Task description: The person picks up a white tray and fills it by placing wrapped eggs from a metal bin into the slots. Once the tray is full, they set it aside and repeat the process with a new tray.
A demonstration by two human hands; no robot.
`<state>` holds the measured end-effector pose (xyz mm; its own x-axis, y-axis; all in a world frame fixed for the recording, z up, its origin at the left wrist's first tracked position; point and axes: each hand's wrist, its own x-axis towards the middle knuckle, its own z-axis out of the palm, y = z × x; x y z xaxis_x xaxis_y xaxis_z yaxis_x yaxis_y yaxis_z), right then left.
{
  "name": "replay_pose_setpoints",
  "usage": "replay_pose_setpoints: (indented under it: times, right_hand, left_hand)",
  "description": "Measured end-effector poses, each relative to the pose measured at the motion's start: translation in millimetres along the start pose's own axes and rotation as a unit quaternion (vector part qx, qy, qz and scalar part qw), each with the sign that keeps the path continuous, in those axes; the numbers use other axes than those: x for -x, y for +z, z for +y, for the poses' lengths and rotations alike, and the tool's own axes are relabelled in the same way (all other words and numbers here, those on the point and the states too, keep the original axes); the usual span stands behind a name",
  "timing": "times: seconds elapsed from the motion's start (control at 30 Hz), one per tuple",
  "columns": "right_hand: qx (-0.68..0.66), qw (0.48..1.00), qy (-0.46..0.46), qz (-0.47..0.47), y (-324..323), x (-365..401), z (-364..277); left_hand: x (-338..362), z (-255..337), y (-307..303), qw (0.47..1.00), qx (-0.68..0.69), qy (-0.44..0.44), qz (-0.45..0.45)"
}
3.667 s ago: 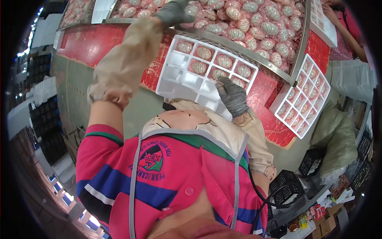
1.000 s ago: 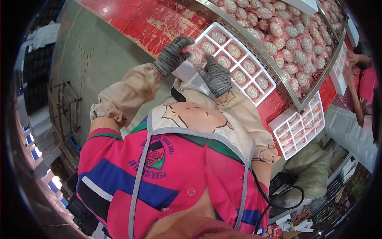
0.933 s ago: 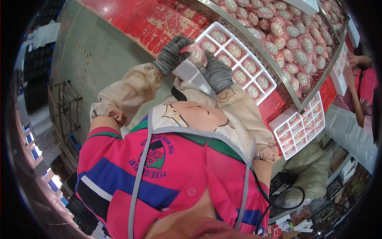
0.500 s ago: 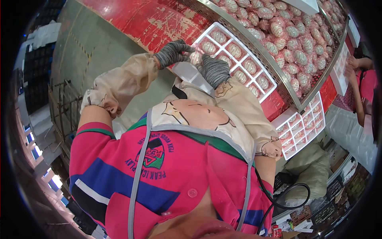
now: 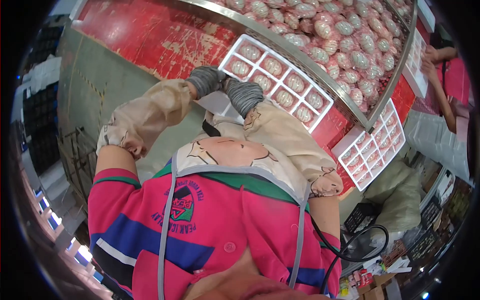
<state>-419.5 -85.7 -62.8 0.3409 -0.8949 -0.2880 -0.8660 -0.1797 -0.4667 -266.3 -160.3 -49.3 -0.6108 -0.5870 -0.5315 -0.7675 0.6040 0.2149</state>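
1. Both gloved hands have dropped and closed up since half a second ago; left hand and right hand sit knuckles-up, nearly touching
2. Fingers curled under, tips hidden; grip cannot be told
3. Hands cover near corner of white tray, which lies on red ledge below heaped packets

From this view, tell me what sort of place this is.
Probably a food-packing workshop: a steel bin heaped with wrapped snacks, white trays partly filled with them, and black crates on the floor.
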Motion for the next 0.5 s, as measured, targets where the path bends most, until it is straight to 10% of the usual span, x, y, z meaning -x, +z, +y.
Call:
replay_pose_setpoints:
  times: [0.17, 0.2, 0.27, 0.5]
  right_hand:
    - [0.034, 0.999, 0.004, -0.014, -33.5, 31.6, 0.1]
    - [0.055, 0.973, -0.072, 0.212, 7.3, 37.6, 23.9]
    - [-0.020, 0.995, 0.042, 0.089, -40.3, 67.3, 26.0]
    - [-0.115, 0.965, 0.069, 0.226, -63.5, 123.2, 64.2]
  left_hand:
    - [15.1, 5.8, 4.7, 0.983, 0.156, 0.035, 0.090]
    - [19.1, 13.5, -1.5, 0.983, 0.158, 0.028, 0.085]
    - [25.3, 28.5, -4.4, 0.966, 0.223, -0.059, 0.116]
    - [19.3, 52.6, 6.5, 0.957, 0.158, -0.213, 0.115]
